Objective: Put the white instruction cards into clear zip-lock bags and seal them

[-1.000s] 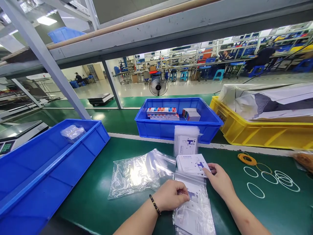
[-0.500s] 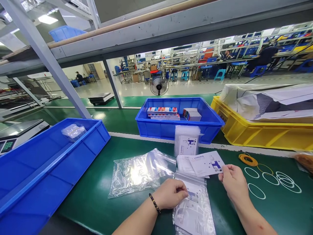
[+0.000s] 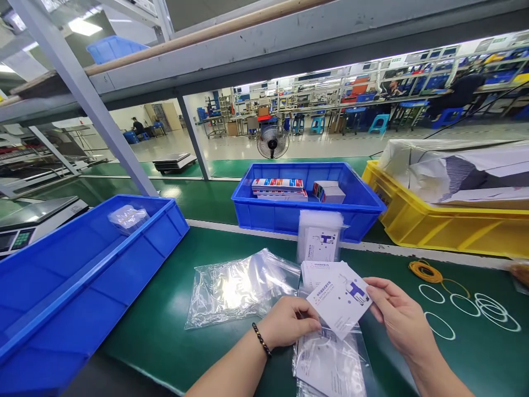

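Note:
My right hand (image 3: pixel 399 317) pinches a white printed card (image 3: pixel 341 301) and holds it tilted just above a clear plastic bag (image 3: pixel 330 361) that lies on the green mat. My left hand (image 3: pixel 287 322), with a bead bracelet at the wrist, is closed on the open top of that bag. Just beyond the hands lies a small stack of the same cards (image 3: pixel 320 271). A bagged card (image 3: pixel 319 238) leans upright against the middle blue bin (image 3: pixel 308 218). A pile of empty clear bags (image 3: pixel 242 286) lies left of my hands.
A long blue tray (image 3: pixel 74 275) with one bagged item stands at the left, beside a scale (image 3: pixel 28 220). A yellow bin (image 3: pixel 446 226) holding wrapped sheets is at the right. Rubber bands (image 3: pixel 454 306) lie on the mat. People work at distant benches.
My right hand lifted one card off the stack, swung it out to the right, then brought it back down toward the bag mouth held by my left hand.

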Tool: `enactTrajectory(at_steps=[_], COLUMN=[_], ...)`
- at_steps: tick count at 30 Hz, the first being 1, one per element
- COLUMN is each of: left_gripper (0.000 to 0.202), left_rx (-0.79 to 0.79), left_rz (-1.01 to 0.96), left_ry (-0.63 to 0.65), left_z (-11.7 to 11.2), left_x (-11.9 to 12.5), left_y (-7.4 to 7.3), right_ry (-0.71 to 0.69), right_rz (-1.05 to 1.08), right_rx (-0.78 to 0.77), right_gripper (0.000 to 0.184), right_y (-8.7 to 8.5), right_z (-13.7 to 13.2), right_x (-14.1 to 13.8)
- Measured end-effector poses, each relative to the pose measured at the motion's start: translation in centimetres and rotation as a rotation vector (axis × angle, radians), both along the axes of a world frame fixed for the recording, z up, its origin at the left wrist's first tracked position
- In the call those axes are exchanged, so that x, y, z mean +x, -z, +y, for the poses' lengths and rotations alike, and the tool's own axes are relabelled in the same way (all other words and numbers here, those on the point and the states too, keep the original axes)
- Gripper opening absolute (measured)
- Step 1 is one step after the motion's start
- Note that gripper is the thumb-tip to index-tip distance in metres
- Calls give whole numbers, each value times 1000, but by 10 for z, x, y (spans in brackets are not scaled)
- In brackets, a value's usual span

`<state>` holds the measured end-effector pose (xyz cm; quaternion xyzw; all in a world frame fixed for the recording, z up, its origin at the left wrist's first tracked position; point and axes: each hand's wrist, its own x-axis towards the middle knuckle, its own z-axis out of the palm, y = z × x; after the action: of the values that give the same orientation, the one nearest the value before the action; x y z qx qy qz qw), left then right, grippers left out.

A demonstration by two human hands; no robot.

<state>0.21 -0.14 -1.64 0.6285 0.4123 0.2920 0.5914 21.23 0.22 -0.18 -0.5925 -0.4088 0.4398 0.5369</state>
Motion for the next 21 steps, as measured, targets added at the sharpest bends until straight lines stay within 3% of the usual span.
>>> enactTrajectory(at_steps=[3,5,8,11,13,16,21], left_gripper=[6,4,3,5,6,7,29], left_rx=[-14,6,56,96,121,111,-187], left_rz=[4,10,2,-8,-34,-127,-182], left_ry=[-40,-59,-77,-92,-116,-155,-151], left_z=[0,0,0,-1,-2,-2,-3], left_x=[0,1,1,2,3,5,6], left_y=[1,1,-1,-3,-2,0,3], right_ry=[11,-75,-376,-775,-952,-989,-821], right_rz=[-53,-118,-244,-340,-365,-361,-205], right_rx=[13,-7,-12,74,111,77,-74], right_gripper=[43,43,37,33,32,30,26], right_y=[-3,-6,-10,-14,-14,-12,-8], right_z=[-1,-2,-6,-11,-13,-14,-16], right_x=[4,4,-2,-11,-16,-19,-19])
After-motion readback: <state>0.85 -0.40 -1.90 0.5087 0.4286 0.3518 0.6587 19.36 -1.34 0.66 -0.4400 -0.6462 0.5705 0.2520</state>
